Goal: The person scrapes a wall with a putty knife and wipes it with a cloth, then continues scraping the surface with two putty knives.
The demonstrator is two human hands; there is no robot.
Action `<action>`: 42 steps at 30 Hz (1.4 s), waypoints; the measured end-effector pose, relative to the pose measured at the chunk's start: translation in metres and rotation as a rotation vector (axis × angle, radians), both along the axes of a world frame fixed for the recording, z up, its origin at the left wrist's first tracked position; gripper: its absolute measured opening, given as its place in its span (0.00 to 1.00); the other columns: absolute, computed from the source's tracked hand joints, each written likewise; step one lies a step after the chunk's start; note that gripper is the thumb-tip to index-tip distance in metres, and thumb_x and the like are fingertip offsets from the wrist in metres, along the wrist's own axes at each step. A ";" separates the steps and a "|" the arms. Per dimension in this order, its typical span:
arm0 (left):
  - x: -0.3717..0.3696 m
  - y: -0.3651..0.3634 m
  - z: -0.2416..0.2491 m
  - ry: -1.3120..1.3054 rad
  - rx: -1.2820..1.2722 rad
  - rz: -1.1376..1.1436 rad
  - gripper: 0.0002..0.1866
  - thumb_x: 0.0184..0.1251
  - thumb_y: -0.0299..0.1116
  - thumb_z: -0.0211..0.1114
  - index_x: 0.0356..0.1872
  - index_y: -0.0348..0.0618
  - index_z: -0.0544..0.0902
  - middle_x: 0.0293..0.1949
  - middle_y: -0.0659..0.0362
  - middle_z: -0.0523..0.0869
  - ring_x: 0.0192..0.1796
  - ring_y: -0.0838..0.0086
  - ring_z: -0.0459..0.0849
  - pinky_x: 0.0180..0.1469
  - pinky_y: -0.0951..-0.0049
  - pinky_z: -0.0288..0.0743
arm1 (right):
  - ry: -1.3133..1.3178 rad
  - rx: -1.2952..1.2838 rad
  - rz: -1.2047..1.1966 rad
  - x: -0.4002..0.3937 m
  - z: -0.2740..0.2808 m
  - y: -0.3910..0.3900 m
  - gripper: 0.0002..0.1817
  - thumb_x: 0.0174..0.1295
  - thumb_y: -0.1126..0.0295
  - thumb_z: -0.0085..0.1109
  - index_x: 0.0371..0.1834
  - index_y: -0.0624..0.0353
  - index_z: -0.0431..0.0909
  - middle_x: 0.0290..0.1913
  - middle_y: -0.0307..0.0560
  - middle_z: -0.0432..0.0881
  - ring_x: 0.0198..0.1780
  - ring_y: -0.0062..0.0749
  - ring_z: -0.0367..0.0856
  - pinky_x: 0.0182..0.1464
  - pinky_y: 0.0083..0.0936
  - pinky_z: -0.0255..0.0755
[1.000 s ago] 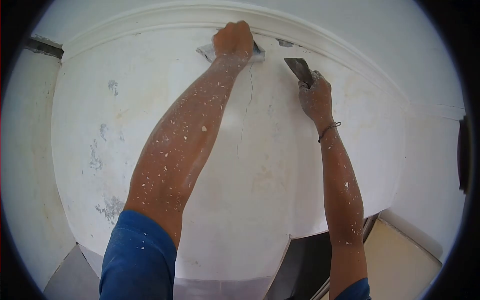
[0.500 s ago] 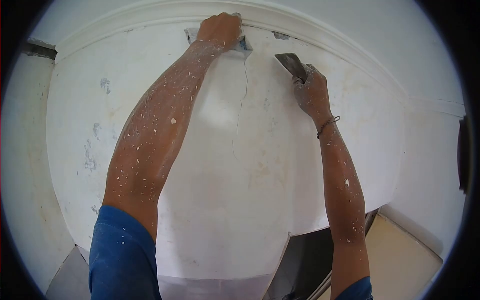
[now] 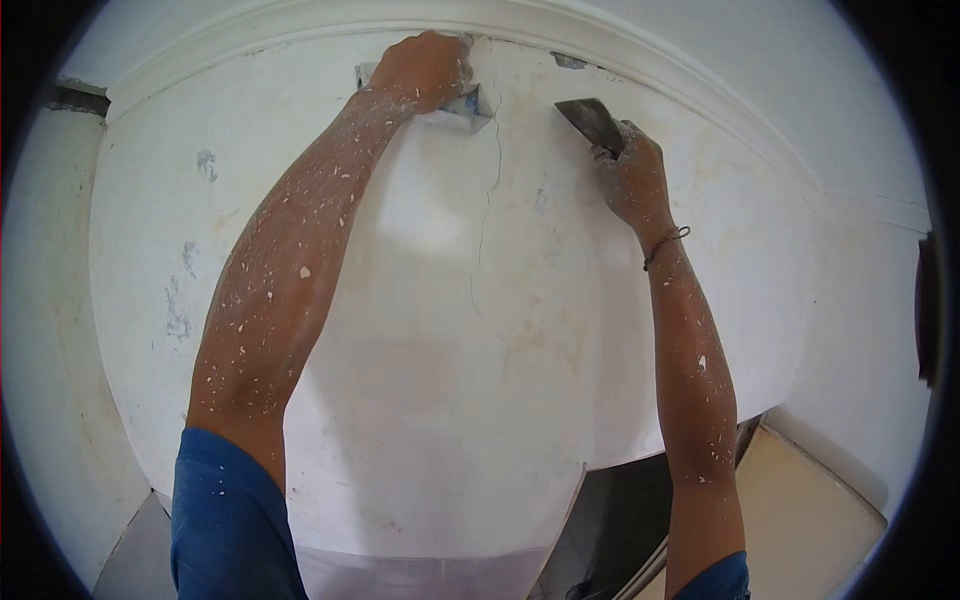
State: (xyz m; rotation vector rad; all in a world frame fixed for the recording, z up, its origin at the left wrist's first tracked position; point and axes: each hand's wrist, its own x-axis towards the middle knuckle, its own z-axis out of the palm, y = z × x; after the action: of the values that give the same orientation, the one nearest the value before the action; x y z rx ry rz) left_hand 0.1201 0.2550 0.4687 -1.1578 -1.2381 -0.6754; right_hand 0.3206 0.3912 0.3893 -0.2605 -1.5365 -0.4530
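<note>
My left hand (image 3: 425, 72) is closed against the top of the wall, just under the cornice. Either side of it show the corners of a grey, sheet-like piece (image 3: 470, 108) with a bluish patch; the hand covers its middle, so I cannot tell its kind. In my right hand (image 3: 632, 175), fingers wrapped round its grip, is a putty knife (image 3: 590, 122). Its dark, wide blade points up and left, close over the white wall (image 3: 420, 400). Between the hands a thin crack (image 3: 497, 150) runs down the plaster. White flecks dot both forearms.
A white cornice (image 3: 640, 60) curves along the top of the wall, with a chipped grey spot (image 3: 568, 61) below it. Scuffed patches (image 3: 178, 310) mark the left side. At lower right are a dark opening (image 3: 615, 520) and a cream panel (image 3: 800, 515).
My left hand and the grey piece have moved left, away from the crack. My right hand, with the putty knife, has shifted slightly right in view.
</note>
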 end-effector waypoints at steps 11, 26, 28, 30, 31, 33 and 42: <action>-0.016 -0.036 -0.093 -0.010 -0.282 -0.134 0.12 0.58 0.39 0.59 0.29 0.40 0.75 0.24 0.51 0.80 0.31 0.54 0.79 0.37 0.57 0.72 | -0.020 0.174 -0.134 -0.014 0.007 -0.029 0.21 0.53 0.79 0.48 0.53 0.57 0.70 0.45 0.60 0.75 0.45 0.51 0.77 0.46 0.37 0.71; -0.034 -0.112 -0.119 -0.354 0.151 -0.214 0.27 0.62 0.59 0.54 0.25 0.42 0.78 0.21 0.53 0.81 0.27 0.62 0.82 0.32 0.65 0.75 | -0.315 0.189 -0.525 -0.055 0.000 -0.060 0.18 0.50 0.74 0.51 0.46 0.63 0.73 0.40 0.59 0.77 0.44 0.46 0.78 0.43 0.34 0.76; -0.049 -0.106 -0.121 -0.265 0.324 -0.133 0.19 0.61 0.48 0.61 0.28 0.40 0.76 0.19 0.53 0.78 0.22 0.64 0.78 0.30 0.65 0.70 | -0.233 0.192 -0.465 -0.065 -0.012 -0.069 0.12 0.52 0.73 0.49 0.39 0.63 0.76 0.39 0.60 0.77 0.38 0.47 0.81 0.40 0.33 0.78; -0.062 -0.104 -0.122 -0.229 0.322 -0.153 0.19 0.59 0.49 0.62 0.31 0.40 0.75 0.24 0.53 0.79 0.25 0.62 0.80 0.30 0.65 0.73 | -0.214 0.130 -0.536 -0.072 -0.026 -0.079 0.11 0.53 0.73 0.49 0.38 0.62 0.77 0.37 0.60 0.77 0.36 0.46 0.82 0.38 0.33 0.78; -0.067 -0.101 -0.122 -0.192 0.312 -0.173 0.20 0.57 0.50 0.64 0.34 0.40 0.74 0.29 0.54 0.80 0.27 0.60 0.82 0.31 0.65 0.76 | -0.204 0.095 -0.574 -0.073 -0.028 -0.081 0.11 0.53 0.73 0.48 0.37 0.61 0.77 0.36 0.60 0.78 0.35 0.46 0.82 0.38 0.33 0.78; -0.078 -0.093 -0.121 -0.159 0.313 -0.210 0.19 0.56 0.45 0.66 0.36 0.40 0.73 0.32 0.54 0.79 0.29 0.60 0.82 0.31 0.65 0.75 | -0.196 0.129 -0.553 -0.075 -0.017 -0.078 0.10 0.54 0.73 0.48 0.37 0.62 0.77 0.36 0.60 0.78 0.35 0.46 0.82 0.38 0.33 0.78; -0.109 -0.069 -0.133 -0.016 0.353 -0.340 0.12 0.57 0.30 0.63 0.39 0.40 0.71 0.39 0.50 0.74 0.36 0.53 0.79 0.34 0.59 0.72 | -0.226 0.246 -0.582 -0.071 0.005 -0.040 0.07 0.54 0.71 0.49 0.31 0.61 0.76 0.37 0.55 0.80 0.37 0.45 0.81 0.40 0.36 0.77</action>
State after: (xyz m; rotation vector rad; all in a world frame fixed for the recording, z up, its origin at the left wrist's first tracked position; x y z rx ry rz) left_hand 0.0112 0.1862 0.3358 -1.0727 -0.8940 -1.1106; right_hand 0.2501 0.3508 0.3947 -0.4786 -1.5928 -1.1544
